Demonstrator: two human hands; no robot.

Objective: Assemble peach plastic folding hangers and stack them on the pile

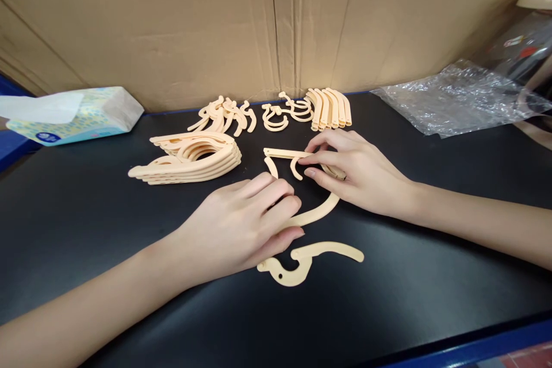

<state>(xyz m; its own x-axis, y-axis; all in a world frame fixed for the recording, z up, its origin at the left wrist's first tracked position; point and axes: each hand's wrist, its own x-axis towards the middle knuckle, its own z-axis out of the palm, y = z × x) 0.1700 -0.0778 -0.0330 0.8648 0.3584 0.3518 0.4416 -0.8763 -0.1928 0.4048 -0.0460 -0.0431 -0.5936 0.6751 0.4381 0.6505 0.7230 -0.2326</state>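
Observation:
Fingers curled, my left hand [254, 218] is closed at one end of a curved cream plastic arm [317, 213]; its grip is partly hidden. My right hand [362, 172] pinches a straight-edged cream piece [284, 153] at its right end, above the far end of the curved arm. Small curved hook parts [295, 168] lie between the hands. Nearer to me, a hook-shaped piece [290, 273] with a long arm rests on the black table [207, 322].
Left of centre is a stack of cream hanger pieces [194, 164]. Behind lie loose hooks [226, 115], small hooks [276, 118] and a row of curved arms [330, 108]. A tissue pack [86, 115] stands at left, clear plastic bags [457, 98] at right, cardboard [172, 29] behind.

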